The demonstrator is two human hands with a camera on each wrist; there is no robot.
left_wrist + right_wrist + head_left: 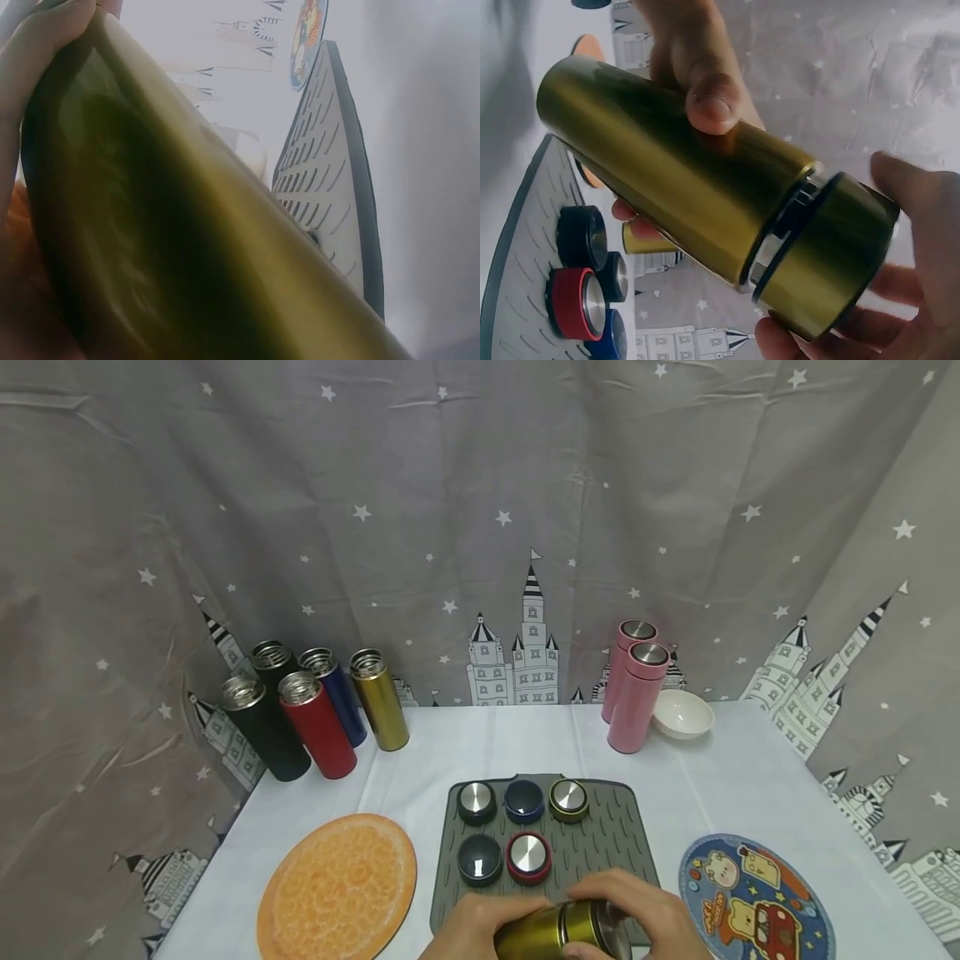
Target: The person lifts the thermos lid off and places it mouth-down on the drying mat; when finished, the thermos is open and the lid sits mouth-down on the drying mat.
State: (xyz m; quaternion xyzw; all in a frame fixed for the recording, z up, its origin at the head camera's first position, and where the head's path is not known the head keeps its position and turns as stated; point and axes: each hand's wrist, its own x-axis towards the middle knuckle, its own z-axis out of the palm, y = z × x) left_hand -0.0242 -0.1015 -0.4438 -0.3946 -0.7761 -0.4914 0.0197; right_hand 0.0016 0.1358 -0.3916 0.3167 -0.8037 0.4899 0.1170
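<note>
My left hand grips the body of a gold thermos bottle, which is tilted on its side above the front of the grey mat. The fingers and thumb of my right hand hold the gold lid at the bottle's mouth. A narrow gap between lid and body lets the neck show in the right wrist view. In the left wrist view the bottle's shiny side fills most of the frame. On the ribbed grey mat lie several lids, among them a red-rimmed lid and a gold-rimmed lid.
Lidless bottles stand at the back left, including a red bottle and a gold bottle. Two capped pink bottles stand by a white bowl. An orange round mat lies left, a blue cartoon mat right.
</note>
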